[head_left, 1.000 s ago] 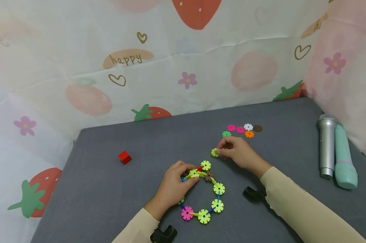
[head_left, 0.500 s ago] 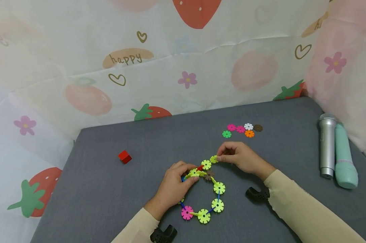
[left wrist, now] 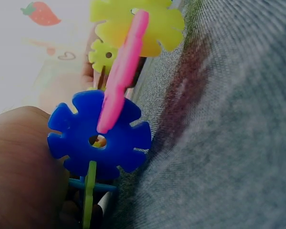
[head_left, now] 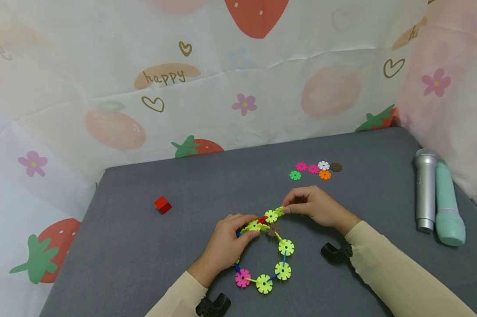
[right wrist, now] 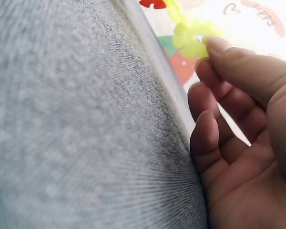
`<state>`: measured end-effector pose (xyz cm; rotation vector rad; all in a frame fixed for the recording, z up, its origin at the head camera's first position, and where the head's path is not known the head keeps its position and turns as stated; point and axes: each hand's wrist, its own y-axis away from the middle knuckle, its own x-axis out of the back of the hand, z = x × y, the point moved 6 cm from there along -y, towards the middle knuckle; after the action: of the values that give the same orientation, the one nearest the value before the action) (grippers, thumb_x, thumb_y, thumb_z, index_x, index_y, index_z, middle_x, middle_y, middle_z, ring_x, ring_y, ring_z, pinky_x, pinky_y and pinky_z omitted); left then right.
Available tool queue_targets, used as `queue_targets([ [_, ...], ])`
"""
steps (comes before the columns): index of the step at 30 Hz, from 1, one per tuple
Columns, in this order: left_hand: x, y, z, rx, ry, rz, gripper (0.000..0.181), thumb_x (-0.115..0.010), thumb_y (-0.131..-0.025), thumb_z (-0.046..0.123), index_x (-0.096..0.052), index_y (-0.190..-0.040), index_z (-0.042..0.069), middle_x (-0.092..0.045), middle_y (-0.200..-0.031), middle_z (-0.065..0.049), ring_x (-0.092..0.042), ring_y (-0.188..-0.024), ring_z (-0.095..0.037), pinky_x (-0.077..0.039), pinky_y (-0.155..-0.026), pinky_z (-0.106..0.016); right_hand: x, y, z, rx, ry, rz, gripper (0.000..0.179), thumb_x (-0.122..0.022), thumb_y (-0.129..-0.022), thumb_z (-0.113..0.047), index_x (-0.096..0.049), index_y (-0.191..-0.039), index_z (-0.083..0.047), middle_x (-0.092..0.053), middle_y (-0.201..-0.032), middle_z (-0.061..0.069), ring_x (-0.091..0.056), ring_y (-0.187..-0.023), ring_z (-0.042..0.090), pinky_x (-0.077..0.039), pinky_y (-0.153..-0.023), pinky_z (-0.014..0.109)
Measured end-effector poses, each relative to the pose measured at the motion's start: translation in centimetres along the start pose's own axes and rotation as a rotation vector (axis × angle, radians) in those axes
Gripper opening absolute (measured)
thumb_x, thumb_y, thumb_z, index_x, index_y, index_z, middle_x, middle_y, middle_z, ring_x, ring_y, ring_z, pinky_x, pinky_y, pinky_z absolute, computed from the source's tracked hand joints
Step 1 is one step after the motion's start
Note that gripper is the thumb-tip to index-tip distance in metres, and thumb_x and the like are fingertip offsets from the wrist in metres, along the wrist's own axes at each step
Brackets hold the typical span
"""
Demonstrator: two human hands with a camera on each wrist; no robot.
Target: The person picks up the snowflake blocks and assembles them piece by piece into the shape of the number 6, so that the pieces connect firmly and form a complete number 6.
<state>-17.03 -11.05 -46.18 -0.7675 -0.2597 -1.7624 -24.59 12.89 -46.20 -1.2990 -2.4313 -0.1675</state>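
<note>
A ring of slotted snowflake discs (head_left: pixel 264 284), mostly yellow with pink, blue, brown and red ones, lies on the grey cloth. My left hand (head_left: pixel 229 237) grips its upper left part between thumb and fingers. In the left wrist view a blue disc (left wrist: pixel 74 145) shows near that hand, with a pink disc (left wrist: pixel 124 69) edge-on in it. Between thumb and index finger, my right hand (head_left: pixel 317 206) pinches a yellow disc (right wrist: pixel 188 43) right against the yellow disc (head_left: pixel 271 216) at the chain's upper end. A red disc (head_left: pixel 262 220) sits just left of that end.
Several loose discs (head_left: pixel 313 169) in pink, white, brown, orange and green lie beyond my right hand. A red block (head_left: pixel 163 205) stands at left. Along the right side lie a silver microphone (head_left: pixel 426 189) and a mint-green one (head_left: pixel 450 211). A printed curtain (head_left: pixel 262 88) backs the table.
My right hand has moved towards me with the yellow disc, bringing it from apart to against the chain's end. The ring has shifted slightly. My left hand keeps its grip.
</note>
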Motion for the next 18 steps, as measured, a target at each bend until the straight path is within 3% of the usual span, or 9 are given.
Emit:
queue_targets([
  [11, 0.05, 0.17, 0.59, -0.051, 0.018, -0.01, 0.035, -0.081, -0.101, 0.014, -0.077, -0.136, 0.01, -0.076, -0.117, 0.002, -0.067, -0.105, -0.016, -0.057, -0.088, -0.041, 0.0, 0.01, -0.12, 0.03, -0.052, 0.024, 0.006, -0.08, -0.1, -0.007, -0.083, -0.103, -0.011, -0.077, -0.101, 0.004, -0.067, -0.091, 0.027, -0.056, -0.079, 0.035],
  [18, -0.1, 0.05, 0.5, -0.033, -0.01, -0.016, 0.033, -0.081, -0.101, 0.015, -0.078, -0.134, 0.009, -0.076, -0.118, 0.001, -0.067, -0.106, -0.017, -0.057, -0.091, -0.044, -0.34, -0.11, -0.25, 0.063, -0.057, 0.012, 0.006, -0.08, -0.101, -0.009, -0.083, -0.104, -0.014, -0.077, -0.103, 0.006, -0.066, -0.089, 0.026, -0.056, -0.078, 0.034],
])
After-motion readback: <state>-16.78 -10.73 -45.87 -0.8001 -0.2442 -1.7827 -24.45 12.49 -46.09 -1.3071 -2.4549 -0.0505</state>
